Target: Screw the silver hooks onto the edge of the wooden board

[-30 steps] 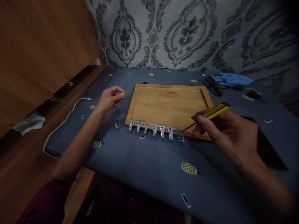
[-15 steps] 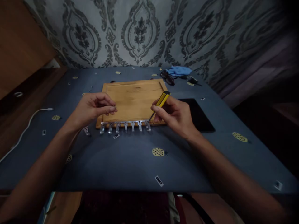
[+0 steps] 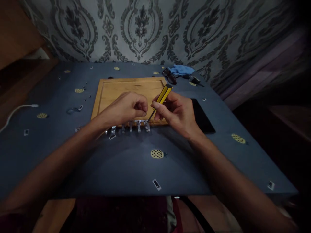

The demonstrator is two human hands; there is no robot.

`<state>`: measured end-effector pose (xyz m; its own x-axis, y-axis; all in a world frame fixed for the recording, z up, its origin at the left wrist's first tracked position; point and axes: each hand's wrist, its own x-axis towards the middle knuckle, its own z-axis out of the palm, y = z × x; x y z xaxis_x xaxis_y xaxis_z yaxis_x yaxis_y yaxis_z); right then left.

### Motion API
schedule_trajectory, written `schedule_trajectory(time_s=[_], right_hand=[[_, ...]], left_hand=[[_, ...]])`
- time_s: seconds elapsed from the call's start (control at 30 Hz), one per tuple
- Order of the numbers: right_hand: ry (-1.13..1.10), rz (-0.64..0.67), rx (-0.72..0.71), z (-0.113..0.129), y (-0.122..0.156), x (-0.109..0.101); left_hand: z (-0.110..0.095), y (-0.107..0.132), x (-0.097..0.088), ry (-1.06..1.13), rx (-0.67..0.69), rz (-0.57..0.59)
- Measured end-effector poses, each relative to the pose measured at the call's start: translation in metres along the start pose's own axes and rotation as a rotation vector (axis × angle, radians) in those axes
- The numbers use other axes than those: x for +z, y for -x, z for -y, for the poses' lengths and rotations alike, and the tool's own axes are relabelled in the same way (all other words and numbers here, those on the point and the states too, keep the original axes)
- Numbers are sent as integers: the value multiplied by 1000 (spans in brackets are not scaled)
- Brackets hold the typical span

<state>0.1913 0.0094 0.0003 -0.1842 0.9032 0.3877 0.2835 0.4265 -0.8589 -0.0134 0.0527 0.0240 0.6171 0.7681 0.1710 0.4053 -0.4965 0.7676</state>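
the right hand [image 3: 178, 113] has its fingers clamped on a yellow-black screwdriver [image 3: 163, 94], tip by the end metal hook [image 3: 147, 127]. left hand [image 3: 132, 105]'s over the wooden board [image 3: 128, 85], can't tell if it's pinching

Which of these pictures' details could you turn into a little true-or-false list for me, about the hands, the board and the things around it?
1. The right hand has a yellow-and-black screwdriver in its grip. True.
2. The left hand is holding the screwdriver too. False: its curled fingers are apart from it, in front of the board.
3. Metal clips line the near edge of the wooden board. True.
4. The screwdriver's shaft points up toward the wall. False: it points down toward the clips.
5. A blue cloth lies beside dark glasses. True.
6. The white cable lies across the board. False: it lies well to the left.
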Motion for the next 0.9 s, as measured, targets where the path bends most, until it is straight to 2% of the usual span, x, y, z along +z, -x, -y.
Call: schedule_trajectory(time_s=[0.2, 0.37, 0.6, 0.9], right_hand=[[-52, -14, -41, -1, -3, 1], [-58, -31, -21, -2, -3, 1], [-36, -26, -19, 0, -2, 0], [-68, -8, -35, 0, -2, 1]], left_hand=[[0, 0, -2, -127, -2, 47], [6, -1, 0, -103, -36, 72], [6, -4, 12, -117, -13, 101], [10, -4, 11, -74, -50, 132]])
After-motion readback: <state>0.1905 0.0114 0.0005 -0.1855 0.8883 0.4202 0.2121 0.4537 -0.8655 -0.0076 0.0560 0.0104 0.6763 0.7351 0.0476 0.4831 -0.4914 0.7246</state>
